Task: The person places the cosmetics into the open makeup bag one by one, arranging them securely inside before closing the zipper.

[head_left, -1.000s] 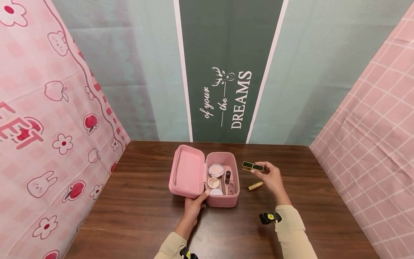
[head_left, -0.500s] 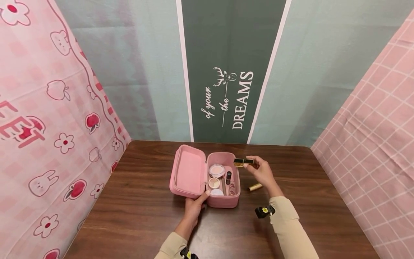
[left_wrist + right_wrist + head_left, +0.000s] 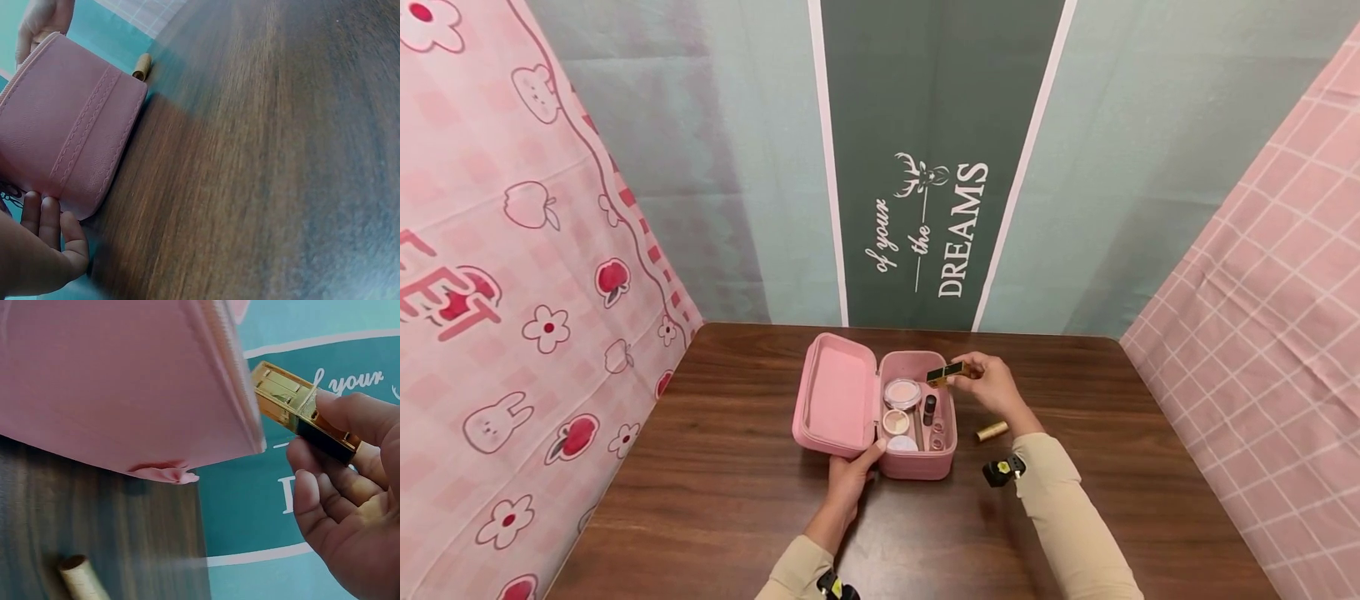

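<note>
A pink makeup case (image 3: 917, 467) stands unzipped on the table, its lid folded out to the left. My left hand (image 3: 850, 483) holds the case at its near hinge-side corner, thumb at the rim; in the left wrist view, several fingers (image 3: 50, 219) touch the outer wall. My right hand (image 3: 996, 387) pinches a gold-and-black rectangular lipstick (image 3: 945, 374) over the case's far right part. From the right wrist, the lipstick (image 3: 306, 412) shows beside the case's zipped rim. Inside lie a round compact (image 3: 902, 392), a three-part round pan (image 3: 895, 422) and a dark short tube (image 3: 929, 408).
A gold tube (image 3: 992, 431) lies on the wooden table (image 3: 715, 467) just right of the case. The case's open lid (image 3: 838, 392) leans out leftward. Patterned cloths hang behind and at both sides of the table.
My right hand has carried the lipstick leftward, from above the table beside the case to over its right part, and tilted it. My left hand stays on the case.
</note>
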Available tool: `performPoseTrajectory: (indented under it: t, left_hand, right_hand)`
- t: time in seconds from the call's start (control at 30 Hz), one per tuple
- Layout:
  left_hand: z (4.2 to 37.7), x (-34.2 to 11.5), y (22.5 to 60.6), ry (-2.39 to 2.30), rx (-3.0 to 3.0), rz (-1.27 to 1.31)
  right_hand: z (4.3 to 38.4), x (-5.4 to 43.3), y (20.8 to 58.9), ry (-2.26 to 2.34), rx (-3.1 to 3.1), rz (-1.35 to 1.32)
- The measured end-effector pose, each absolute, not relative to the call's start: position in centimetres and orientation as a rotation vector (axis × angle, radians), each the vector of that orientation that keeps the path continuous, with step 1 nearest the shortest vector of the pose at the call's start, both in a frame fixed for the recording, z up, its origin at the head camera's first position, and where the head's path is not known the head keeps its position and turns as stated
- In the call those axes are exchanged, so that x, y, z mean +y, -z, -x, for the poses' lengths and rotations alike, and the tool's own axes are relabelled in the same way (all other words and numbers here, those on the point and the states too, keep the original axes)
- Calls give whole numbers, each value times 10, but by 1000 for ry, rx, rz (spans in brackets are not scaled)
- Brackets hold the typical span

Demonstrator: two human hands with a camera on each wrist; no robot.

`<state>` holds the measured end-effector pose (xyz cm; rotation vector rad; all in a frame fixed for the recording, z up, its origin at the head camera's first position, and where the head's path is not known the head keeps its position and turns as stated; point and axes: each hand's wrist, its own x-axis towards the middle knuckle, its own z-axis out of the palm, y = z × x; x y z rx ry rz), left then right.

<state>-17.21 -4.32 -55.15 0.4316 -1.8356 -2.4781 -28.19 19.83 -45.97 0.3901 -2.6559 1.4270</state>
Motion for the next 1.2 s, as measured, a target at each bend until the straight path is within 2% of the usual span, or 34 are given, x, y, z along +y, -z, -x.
performPoseTrajectory:
  t: [0.33, 0.6, 0.9, 1.2]
  left_hand:
    - [175, -45, 549, 2487, -1869, -465]
    - [173, -44, 548, 2500, -1843, -447]
    - [161, -43, 519, 2465, -1875, -412]
    - [160, -42, 518, 2479, -1855, -431]
  right_hand:
    - [295, 193, 444, -1214, -2783, -637]
    - [304, 188, 438, -1114, -2881, -684]
    - [314, 181, 434, -1032, -2966, -727]
    - [321, 173, 439, -875, -3042, -768]
